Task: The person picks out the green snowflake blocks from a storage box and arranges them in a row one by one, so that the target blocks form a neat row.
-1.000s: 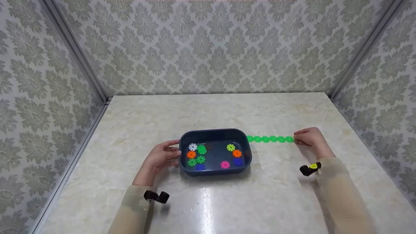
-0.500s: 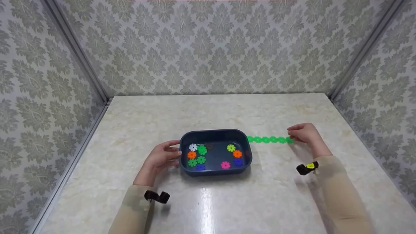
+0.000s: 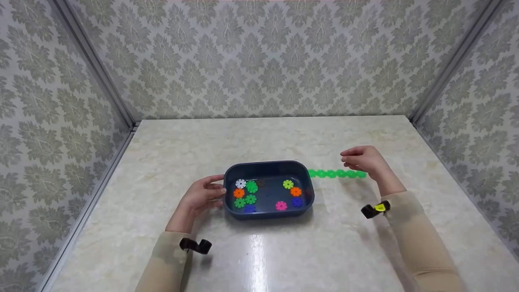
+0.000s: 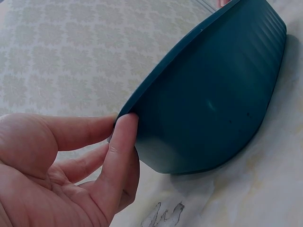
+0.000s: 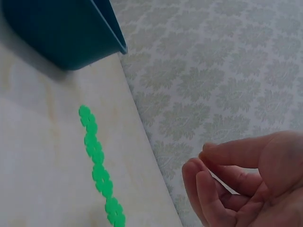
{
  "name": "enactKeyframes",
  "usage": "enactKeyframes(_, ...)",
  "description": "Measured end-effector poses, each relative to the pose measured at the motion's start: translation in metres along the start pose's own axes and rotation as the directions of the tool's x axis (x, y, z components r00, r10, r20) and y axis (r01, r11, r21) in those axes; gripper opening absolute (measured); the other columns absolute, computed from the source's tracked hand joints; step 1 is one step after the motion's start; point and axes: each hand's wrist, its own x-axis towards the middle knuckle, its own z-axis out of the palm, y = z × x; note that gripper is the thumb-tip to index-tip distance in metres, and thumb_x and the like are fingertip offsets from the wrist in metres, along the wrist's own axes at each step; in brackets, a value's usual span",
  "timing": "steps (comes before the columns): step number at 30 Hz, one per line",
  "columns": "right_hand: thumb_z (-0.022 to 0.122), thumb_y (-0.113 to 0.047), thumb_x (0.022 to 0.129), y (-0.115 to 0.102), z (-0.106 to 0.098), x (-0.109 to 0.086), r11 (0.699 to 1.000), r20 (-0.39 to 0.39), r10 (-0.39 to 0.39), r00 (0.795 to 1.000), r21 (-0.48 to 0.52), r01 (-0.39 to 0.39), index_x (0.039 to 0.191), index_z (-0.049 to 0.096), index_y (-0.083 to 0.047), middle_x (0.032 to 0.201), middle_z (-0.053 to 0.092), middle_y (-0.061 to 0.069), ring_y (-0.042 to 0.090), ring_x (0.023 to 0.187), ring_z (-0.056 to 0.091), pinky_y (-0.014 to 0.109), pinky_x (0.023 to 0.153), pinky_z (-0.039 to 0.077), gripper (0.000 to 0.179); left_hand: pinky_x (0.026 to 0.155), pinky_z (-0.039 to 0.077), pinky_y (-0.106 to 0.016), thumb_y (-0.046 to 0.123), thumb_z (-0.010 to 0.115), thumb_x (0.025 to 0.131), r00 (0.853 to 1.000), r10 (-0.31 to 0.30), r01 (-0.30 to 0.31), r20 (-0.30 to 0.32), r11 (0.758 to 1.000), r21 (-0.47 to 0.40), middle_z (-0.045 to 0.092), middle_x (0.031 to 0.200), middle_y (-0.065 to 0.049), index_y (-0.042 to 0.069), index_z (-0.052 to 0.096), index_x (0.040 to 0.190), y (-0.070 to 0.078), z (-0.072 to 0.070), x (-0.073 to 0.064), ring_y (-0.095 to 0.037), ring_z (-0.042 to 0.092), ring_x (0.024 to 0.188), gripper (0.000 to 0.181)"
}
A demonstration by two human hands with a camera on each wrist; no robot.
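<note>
A dark blue plastic tub sits on the table with several small notched discs inside. My left hand holds the tub's left end, and in the left wrist view the thumb and fingers meet at its rim. To the right of the tub, a straight chain of linked green snowflake discs lies on the table. Above the right part of this chain hovers my right hand, apart from it. In the right wrist view its fingers are loosely bent with nothing between them.
Inside the tub, the loose discs include a white disc, a pink disc and a yellow-green disc. Patterned walls enclose the marble-look table at the back and sides.
My right hand has let go of the chain's right end, risen and moved left over it. The chain stays almost in place. The left hand and tub have not visibly moved.
</note>
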Motion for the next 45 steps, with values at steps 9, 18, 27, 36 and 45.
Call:
enactKeyframes(9,0.067,-0.020,0.101,-0.026,0.026,-0.005,0.996,0.058,-0.081,0.995,0.028,0.079,0.133,0.064,0.003,0.111,0.072,0.004,0.008,0.089,0.070,0.019,0.082,0.059,0.039,0.066,0.061,-0.027,-0.001,0.069,0.095,1.000,0.004,-0.004,0.003,1.000,-0.002,0.062,0.105,-0.005,0.008,0.050,0.150,0.000,0.001,-0.001,-0.013,0.065,0.084,0.059)
enactKeyframes(18,0.070,-0.017,0.098,-0.045,0.056,-0.003,0.993,0.098,-0.114,0.989,0.050,0.110,0.129,0.069,-0.001,0.111,0.072,0.006,0.011,0.091,0.072,0.027,0.087,0.061,0.034,0.066,0.061,-0.027,0.000,0.069,0.095,1.000,0.003,-0.003,-0.009,1.000,0.009,0.061,0.107,-0.006,0.009,0.050,0.150,0.000,0.001,0.000,-0.014,0.065,0.084,0.059)
enactKeyframes(27,0.074,-0.017,0.095,-0.064,0.092,0.000,0.985,0.175,-0.166,0.971,0.070,0.156,0.128,0.069,0.001,0.110,0.073,0.004,0.015,0.092,0.071,0.032,0.090,0.061,0.037,0.066,0.061,-0.028,0.000,0.069,0.095,1.000,0.008,-0.007,-0.017,1.000,0.022,0.061,0.107,-0.007,0.010,0.051,0.150,0.001,0.002,0.000,-0.014,0.065,0.085,0.059)
enactKeyframes(36,0.074,-0.012,0.094,-0.079,0.129,0.002,0.975,0.246,-0.213,0.946,0.113,0.190,0.126,0.070,0.002,0.108,0.075,0.006,0.011,0.087,0.070,0.031,0.087,0.061,0.035,0.067,0.062,-0.028,0.000,0.069,0.095,1.000,0.000,0.000,-0.015,1.000,0.026,0.062,0.109,-0.007,0.010,0.051,0.150,0.001,0.001,-0.001,-0.014,0.065,0.086,0.059)
enactKeyframes(45,0.073,-0.009,0.094,-0.087,0.165,0.006,0.970,0.277,-0.237,0.931,0.114,0.212,0.121,0.073,0.001,0.105,0.075,0.009,0.016,0.088,0.072,0.046,0.095,0.060,0.029,0.067,0.062,-0.028,0.000,0.069,0.095,1.000,0.005,-0.005,-0.008,1.000,0.020,0.062,0.109,-0.007,0.009,0.051,0.150,0.001,0.001,-0.001,-0.014,0.066,0.085,0.059)
